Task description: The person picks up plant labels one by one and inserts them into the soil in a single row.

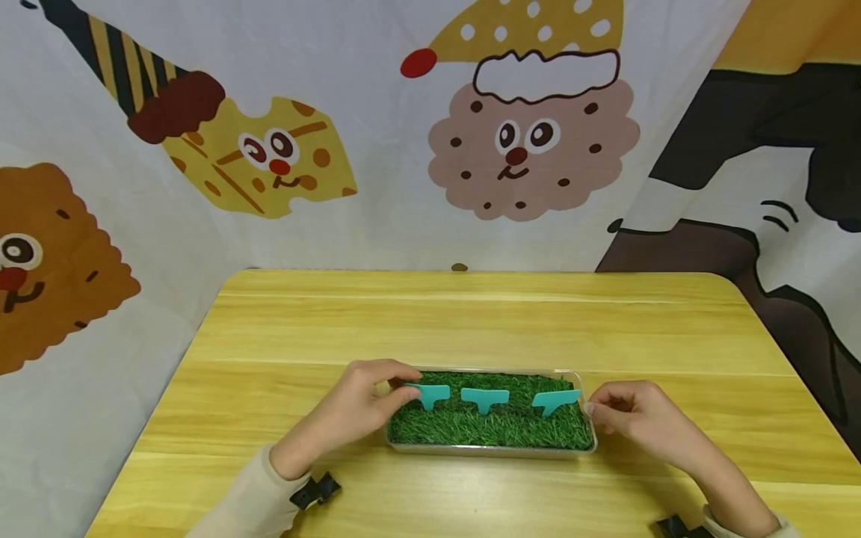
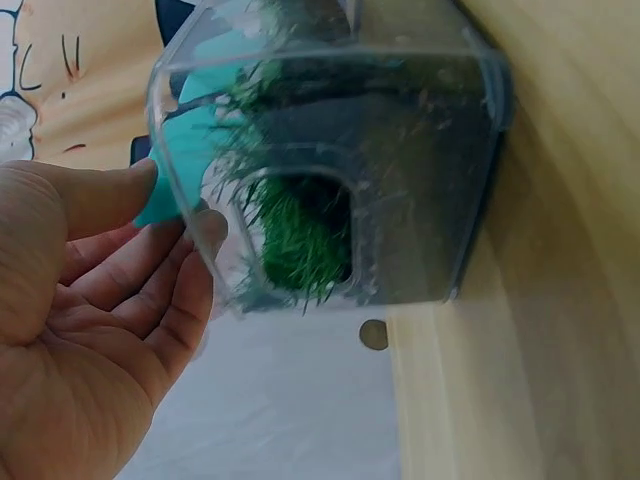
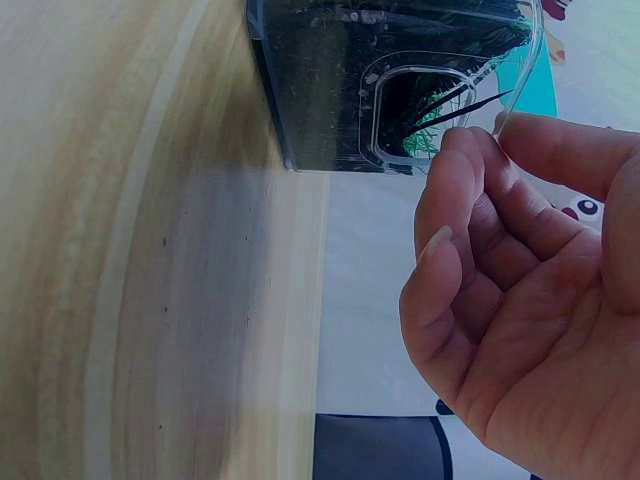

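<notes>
A clear plastic box (image 1: 494,451) filled with green artificial grass (image 1: 464,432) lies lengthwise on the table. Three teal T-shaped plant labels stand in the grass: a left label (image 1: 435,392), a middle label (image 1: 485,397) and a right label (image 1: 557,400), which is slightly tilted. My left hand (image 1: 359,396) pinches the outer end of the left label between thumb and index finger, as the left wrist view shows at the teal label (image 2: 180,150). At the box's other end, my right hand (image 3: 520,260) pinches the clear rim with thumb and index finger, its other fingers curled.
The wooden table (image 1: 323,321) has rounded far corners. Behind it hangs a white curtain (image 1: 377,224) printed with cartoon biscuits and cheese. Black straps (image 1: 315,491) sit at both wrists.
</notes>
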`<state>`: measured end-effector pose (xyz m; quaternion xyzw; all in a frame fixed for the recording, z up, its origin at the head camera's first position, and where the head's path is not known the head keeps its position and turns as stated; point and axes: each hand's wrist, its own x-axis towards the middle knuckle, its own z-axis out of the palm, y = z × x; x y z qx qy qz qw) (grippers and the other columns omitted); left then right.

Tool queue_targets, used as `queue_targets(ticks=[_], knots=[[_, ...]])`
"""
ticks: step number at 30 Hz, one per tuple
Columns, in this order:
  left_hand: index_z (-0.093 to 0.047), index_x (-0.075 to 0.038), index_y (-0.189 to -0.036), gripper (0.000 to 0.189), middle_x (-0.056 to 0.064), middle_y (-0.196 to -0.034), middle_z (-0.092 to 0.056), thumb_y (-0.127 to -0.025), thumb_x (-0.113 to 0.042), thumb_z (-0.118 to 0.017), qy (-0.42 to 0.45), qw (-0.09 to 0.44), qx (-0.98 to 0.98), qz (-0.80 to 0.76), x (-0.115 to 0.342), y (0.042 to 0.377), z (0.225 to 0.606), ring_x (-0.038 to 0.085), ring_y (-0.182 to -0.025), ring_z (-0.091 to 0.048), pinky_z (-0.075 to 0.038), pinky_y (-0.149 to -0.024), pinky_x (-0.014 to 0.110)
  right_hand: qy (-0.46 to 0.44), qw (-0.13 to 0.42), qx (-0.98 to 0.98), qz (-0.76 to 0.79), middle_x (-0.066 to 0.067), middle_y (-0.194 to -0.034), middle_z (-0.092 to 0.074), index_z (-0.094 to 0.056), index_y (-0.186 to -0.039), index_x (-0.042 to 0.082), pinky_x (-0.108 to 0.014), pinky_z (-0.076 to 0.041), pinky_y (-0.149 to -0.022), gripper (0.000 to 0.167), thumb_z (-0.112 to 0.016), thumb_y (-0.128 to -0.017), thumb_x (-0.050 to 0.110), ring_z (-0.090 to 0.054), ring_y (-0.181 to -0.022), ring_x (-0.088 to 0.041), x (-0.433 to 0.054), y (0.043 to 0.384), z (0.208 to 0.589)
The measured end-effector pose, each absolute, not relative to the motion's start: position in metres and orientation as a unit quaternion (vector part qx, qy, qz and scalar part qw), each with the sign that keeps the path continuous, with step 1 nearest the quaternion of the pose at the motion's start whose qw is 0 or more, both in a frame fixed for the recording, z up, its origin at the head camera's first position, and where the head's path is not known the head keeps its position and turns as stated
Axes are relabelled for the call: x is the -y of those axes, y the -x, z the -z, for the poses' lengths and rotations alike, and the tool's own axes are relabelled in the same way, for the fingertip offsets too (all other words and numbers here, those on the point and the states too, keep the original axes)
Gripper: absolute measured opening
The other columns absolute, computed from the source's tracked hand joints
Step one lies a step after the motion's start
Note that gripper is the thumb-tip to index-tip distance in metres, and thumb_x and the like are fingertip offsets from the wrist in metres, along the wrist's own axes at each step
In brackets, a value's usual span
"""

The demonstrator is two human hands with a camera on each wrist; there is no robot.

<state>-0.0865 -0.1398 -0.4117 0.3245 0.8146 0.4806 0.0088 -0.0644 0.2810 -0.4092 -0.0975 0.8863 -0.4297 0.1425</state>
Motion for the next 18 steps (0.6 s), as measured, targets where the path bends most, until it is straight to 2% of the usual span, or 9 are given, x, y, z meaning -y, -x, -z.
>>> queue_targets(ticks=[4,9,11,15,18], knots=[[-0.076,-0.001,-0.114,0.016,0.007,-0.109,-0.077,-0.098,-0.004,-0.073,-0.324,-0.025,-0.813,-0.482,0.144,0.088,0.408,0.014,-0.097,-0.071,-0.061,-0.082,0.033,0.097,0.143,-0.887,0.427,0.0,-0.07,-0.062,-0.075,-0.089,0.013,-0.028,-0.041,-0.053,0.016,-0.07,-0.102,0.02,-0.052,-0.061,-0.01,-0.281,0.064,0.409],[-0.077,-0.006,-0.113,0.015,0.002,-0.11,-0.076,-0.098,-0.003,-0.072,-0.31,-0.086,-0.82,-0.474,0.154,0.091,0.405,0.014,-0.097,-0.07,-0.06,-0.082,0.032,0.103,0.132,-0.89,0.424,-0.001,-0.07,-0.062,-0.074,-0.088,0.015,-0.028,-0.04,-0.052,0.017,-0.07,-0.103,0.022,-0.049,-0.059,-0.009,-0.281,0.064,0.409],[-0.077,-0.007,-0.114,0.018,0.001,-0.111,-0.075,-0.098,-0.001,-0.072,-0.304,-0.109,-0.823,-0.468,0.158,0.091,0.404,0.014,-0.097,-0.069,-0.059,-0.081,0.032,0.107,0.121,-0.891,0.425,-0.001,-0.072,-0.063,-0.075,-0.09,0.014,-0.028,-0.043,-0.054,0.017,-0.069,-0.104,0.022,-0.053,-0.06,-0.011,-0.283,0.063,0.409],[-0.074,-0.007,-0.121,0.027,0.003,-0.118,-0.073,-0.096,0.003,-0.073,-0.285,-0.149,-0.83,-0.455,0.169,0.092,0.401,0.017,-0.101,-0.067,-0.056,-0.084,0.031,0.112,0.084,-0.891,0.432,-0.004,-0.085,-0.07,-0.074,-0.109,0.006,-0.03,-0.052,-0.059,0.017,-0.062,-0.107,0.018,-0.063,-0.069,-0.016,-0.289,0.06,0.411],[-0.07,-0.006,-0.13,0.04,0.007,-0.127,-0.07,-0.093,0.006,-0.074,-0.273,-0.171,-0.832,-0.451,0.179,0.091,0.399,0.022,-0.109,-0.065,-0.052,-0.092,0.029,0.111,0.038,-0.9,0.419,-0.004,-0.101,-0.072,-0.069,-0.126,0.003,-0.029,-0.054,-0.064,0.023,-0.06,-0.109,0.016,-0.067,-0.082,-0.012,-0.297,0.06,0.41]])
